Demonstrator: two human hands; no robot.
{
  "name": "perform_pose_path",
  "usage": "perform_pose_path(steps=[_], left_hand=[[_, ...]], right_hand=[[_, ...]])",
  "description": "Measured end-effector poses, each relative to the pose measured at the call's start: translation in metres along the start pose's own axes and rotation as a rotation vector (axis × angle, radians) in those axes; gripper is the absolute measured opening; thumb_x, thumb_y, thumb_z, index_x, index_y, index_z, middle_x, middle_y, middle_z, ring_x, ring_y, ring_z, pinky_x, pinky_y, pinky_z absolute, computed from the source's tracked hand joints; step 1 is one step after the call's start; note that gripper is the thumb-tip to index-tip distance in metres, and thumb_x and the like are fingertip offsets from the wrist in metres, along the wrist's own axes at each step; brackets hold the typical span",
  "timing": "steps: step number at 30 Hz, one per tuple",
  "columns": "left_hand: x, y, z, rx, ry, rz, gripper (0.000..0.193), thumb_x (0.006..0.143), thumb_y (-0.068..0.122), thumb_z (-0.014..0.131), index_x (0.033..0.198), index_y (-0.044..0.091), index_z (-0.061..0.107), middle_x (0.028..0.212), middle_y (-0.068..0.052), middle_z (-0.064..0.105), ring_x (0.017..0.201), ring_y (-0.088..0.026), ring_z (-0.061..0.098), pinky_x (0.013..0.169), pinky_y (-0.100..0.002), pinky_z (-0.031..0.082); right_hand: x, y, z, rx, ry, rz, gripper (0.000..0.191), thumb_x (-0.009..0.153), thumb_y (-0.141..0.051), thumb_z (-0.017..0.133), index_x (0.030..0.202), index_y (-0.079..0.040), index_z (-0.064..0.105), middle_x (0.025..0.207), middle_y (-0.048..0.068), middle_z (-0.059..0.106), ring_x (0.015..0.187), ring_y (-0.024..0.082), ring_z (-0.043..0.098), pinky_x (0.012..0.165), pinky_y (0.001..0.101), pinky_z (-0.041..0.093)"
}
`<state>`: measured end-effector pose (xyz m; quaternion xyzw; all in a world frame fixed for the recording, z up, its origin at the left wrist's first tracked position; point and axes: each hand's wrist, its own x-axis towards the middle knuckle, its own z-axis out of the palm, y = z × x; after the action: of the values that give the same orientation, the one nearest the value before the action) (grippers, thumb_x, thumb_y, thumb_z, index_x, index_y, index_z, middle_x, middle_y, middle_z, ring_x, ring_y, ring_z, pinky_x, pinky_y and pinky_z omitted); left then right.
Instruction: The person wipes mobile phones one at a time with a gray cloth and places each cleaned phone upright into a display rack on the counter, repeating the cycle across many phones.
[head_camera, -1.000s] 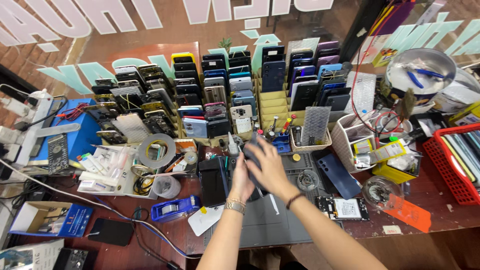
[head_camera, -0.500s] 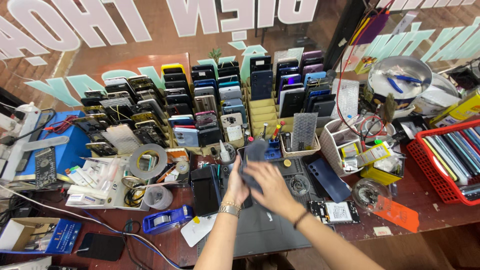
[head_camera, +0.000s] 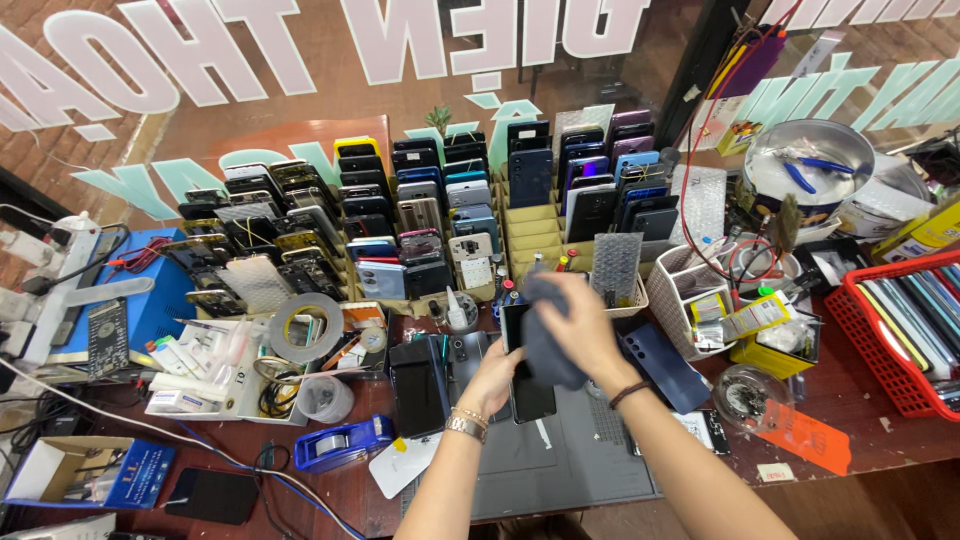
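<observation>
My left hand (head_camera: 492, 378) holds a black smartphone (head_camera: 528, 398) from below, above the grey work mat (head_camera: 560, 460). My right hand (head_camera: 580, 325) presses a dark blue-grey cloth (head_camera: 540, 340) onto the phone's face, so most of the screen is hidden. Both hands are in the middle of the desk, just in front of the racks of phones (head_camera: 440, 220).
A dark blue phone (head_camera: 665, 365) lies right of my hands, other black phones (head_camera: 418, 385) to the left. Tape roll (head_camera: 307, 328), blue tape dispenser (head_camera: 340, 445), white basket (head_camera: 700, 285), red basket (head_camera: 905, 340), metal bowl with pliers (head_camera: 808, 170), wires and a blue box (head_camera: 95, 475) crowd the desk.
The view has shifted down slightly. My right hand has slid the cloth over the phone and now covers more of it; my left hand keeps its hold underneath.
</observation>
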<state>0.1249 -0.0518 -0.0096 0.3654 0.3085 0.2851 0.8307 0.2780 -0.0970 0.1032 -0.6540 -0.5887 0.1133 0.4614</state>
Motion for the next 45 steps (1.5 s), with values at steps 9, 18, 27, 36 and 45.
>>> perform_pose_path(steps=[9, 18, 27, 36, 45], left_hand=[[0.002, 0.005, 0.001, -0.113, 0.091, 0.069, 0.043, 0.099, 0.022, 0.062, 0.138, 0.007, 0.058, 0.132, -0.007, 0.066, 0.119, -0.018, 0.064, 0.101, -0.036, 0.053], [0.006, 0.032, -0.010, -0.292, 0.266, 0.059, 0.086, 0.092, 0.075, 0.047, 0.138, 0.004, 0.060, 0.140, -0.011, 0.064, 0.132, -0.023, 0.057, 0.111, -0.041, 0.042], [0.024, 0.034, -0.003, -0.284, 0.303, 0.087, 0.088, 0.092, 0.076, 0.044, 0.139, 0.002, 0.059, 0.142, -0.017, 0.060, 0.133, -0.028, 0.055, 0.111, -0.044, 0.041], [0.026, 0.041, 0.015, -0.281, 0.298, 0.035, 0.084, 0.090, 0.072, 0.046, 0.147, 0.011, 0.054, 0.153, -0.010, 0.053, 0.135, -0.022, 0.052, 0.111, -0.042, 0.041], [0.024, 0.061, 0.021, -0.444, 0.209, 0.154, 0.073, 0.095, 0.067, 0.047, 0.138, 0.010, 0.060, 0.139, -0.006, 0.064, 0.127, -0.022, 0.060, 0.108, -0.040, 0.047]], right_hand=[[0.003, 0.003, 0.010, 0.018, 0.042, 0.090, 0.036, 0.088, -0.014, 0.066, 0.123, -0.013, 0.066, 0.127, 0.008, 0.065, 0.123, 0.030, 0.059, 0.108, 0.0406, 0.047], [-0.040, -0.013, 0.040, -0.137, -0.165, -0.164, 0.045, 0.075, -0.011, 0.072, 0.120, -0.013, 0.066, 0.131, 0.013, 0.058, 0.123, 0.037, 0.051, 0.105, 0.0449, 0.042], [-0.023, -0.014, 0.050, -0.178, -0.126, -0.194, 0.046, 0.072, -0.009, 0.072, 0.117, -0.013, 0.065, 0.130, 0.014, 0.058, 0.123, 0.038, 0.050, 0.103, 0.0471, 0.042], [0.003, -0.018, 0.049, -0.149, -0.009, -0.155, 0.045, 0.073, -0.008, 0.072, 0.117, -0.013, 0.067, 0.129, 0.012, 0.060, 0.124, 0.038, 0.050, 0.103, 0.0469, 0.041], [-0.001, -0.005, 0.038, -0.084, 0.041, -0.084, 0.044, 0.082, -0.010, 0.068, 0.126, -0.010, 0.062, 0.132, 0.016, 0.056, 0.124, 0.038, 0.051, 0.106, 0.0445, 0.043]])
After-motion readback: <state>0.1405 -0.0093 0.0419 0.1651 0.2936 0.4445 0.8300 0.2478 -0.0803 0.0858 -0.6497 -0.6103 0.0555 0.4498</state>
